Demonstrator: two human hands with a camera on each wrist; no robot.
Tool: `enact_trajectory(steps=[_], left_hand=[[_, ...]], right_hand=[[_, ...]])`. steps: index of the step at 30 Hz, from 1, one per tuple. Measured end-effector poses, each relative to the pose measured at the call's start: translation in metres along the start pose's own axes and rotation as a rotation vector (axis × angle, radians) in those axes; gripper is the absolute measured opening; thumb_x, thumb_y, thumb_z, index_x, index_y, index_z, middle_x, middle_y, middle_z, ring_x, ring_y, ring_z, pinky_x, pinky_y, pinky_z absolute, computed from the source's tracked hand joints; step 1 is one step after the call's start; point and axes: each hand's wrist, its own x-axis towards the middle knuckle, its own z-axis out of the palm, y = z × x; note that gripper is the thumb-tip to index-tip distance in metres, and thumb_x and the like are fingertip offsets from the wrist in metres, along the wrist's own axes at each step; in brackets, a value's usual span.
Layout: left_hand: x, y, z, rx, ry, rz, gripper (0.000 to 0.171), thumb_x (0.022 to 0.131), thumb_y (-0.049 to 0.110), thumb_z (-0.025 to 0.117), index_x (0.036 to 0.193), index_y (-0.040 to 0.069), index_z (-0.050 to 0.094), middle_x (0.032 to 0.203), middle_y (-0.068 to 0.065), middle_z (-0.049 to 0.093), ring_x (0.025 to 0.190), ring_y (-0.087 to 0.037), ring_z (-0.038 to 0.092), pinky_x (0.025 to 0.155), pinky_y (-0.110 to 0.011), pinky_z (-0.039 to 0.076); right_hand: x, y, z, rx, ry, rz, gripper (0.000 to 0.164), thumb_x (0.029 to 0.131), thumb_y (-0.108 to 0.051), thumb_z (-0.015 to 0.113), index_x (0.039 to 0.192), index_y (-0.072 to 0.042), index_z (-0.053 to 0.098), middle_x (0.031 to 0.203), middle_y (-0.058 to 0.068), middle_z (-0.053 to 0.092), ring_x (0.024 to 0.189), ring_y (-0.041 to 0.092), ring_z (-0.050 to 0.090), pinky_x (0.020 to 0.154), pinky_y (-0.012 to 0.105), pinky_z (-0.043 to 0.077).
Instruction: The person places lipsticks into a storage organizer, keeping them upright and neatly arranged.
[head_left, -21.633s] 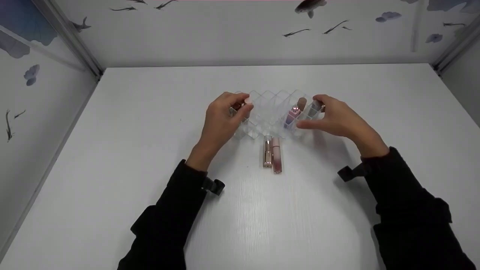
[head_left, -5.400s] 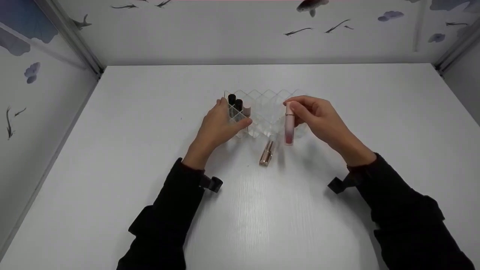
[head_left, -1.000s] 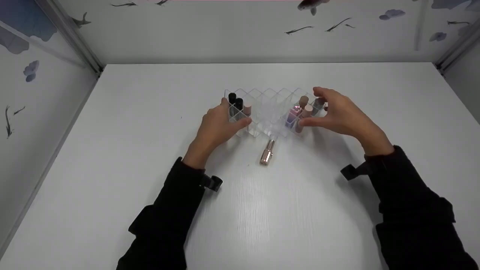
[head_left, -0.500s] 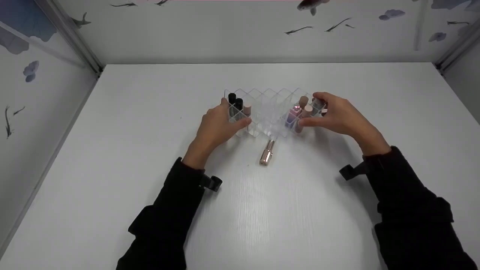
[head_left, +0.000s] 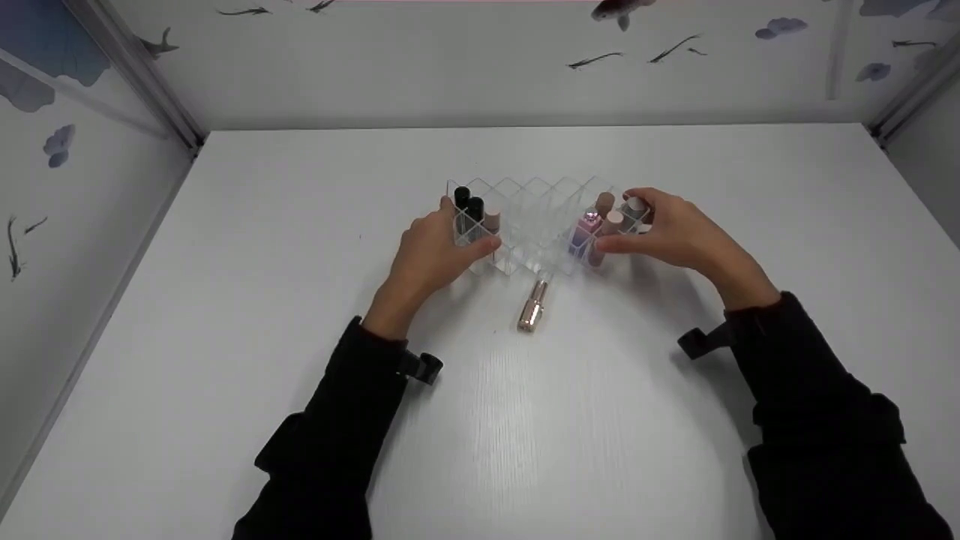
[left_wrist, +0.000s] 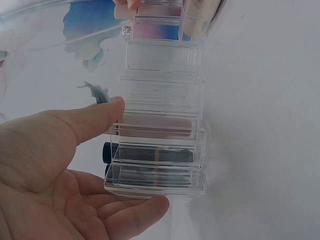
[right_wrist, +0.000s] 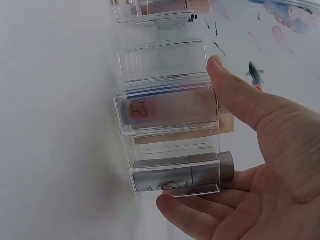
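A clear lipstick organizer [head_left: 538, 206] with a zigzag rim sits mid-table. My left hand [head_left: 431, 247] grips its left end, thumb at the front and fingers round the side. Beside that hand stand two black-capped tubes [head_left: 475, 208] and a pale-capped tube [head_left: 492, 219]. At the right end, my right hand [head_left: 679, 232] holds the organizer, thumb at the near face and fingers round the corner, next to a silver-grey tube [right_wrist: 200, 172]. A pink-and-purple bottle [head_left: 585, 229], a tan-capped tube [head_left: 604, 202] and a pale-pink-capped lip gloss [head_left: 613, 222] also stand in this end.
A gold lipstick [head_left: 531, 309] with a clear end lies slanted on the white table [head_left: 495, 435], just in front of the organizer. Wall panels with printed fish and flowers [head_left: 480, 67] stand along the back and sides.
The lip gloss that my right hand held several seconds ago now stands in the organizer's right end. Earlier it lay beside the gold lipstick. Over the last second, the right hand's fingers closed onto the corner.
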Motion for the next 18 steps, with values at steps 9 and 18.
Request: enact_trajectory(steps=[9, 18], left_hand=[[0.0007, 0.0008, 0.0008, 0.001, 0.005, 0.006, 0.098, 0.083, 0.054, 0.064, 0.146, -0.007, 0.022, 0.134, -0.026, 0.050, 0.109, -0.029, 0.060, 0.091, -0.043, 0.049], [-0.0005, 0.0019, -0.0003, 0.028, 0.007, -0.004, 0.098, 0.083, 0.056, 0.063, 0.146, -0.007, 0.022, 0.129, -0.025, 0.055, 0.093, -0.024, 0.059, 0.081, -0.038, 0.050]], right_hand=[[-0.0018, 0.0008, -0.0011, 0.009, -0.012, 0.016, 0.121, 0.057, -0.077, 0.069, 0.149, -0.014, 0.024, 0.133, 0.016, 0.046, 0.117, 0.028, 0.043, 0.097, 0.051, 0.039], [-0.0006, -0.0002, -0.0015, 0.016, -0.032, 0.032, 0.123, 0.057, -0.078, 0.068, 0.150, -0.013, 0.020, 0.142, 0.017, 0.040, 0.126, 0.030, 0.040, 0.103, 0.055, 0.034]])
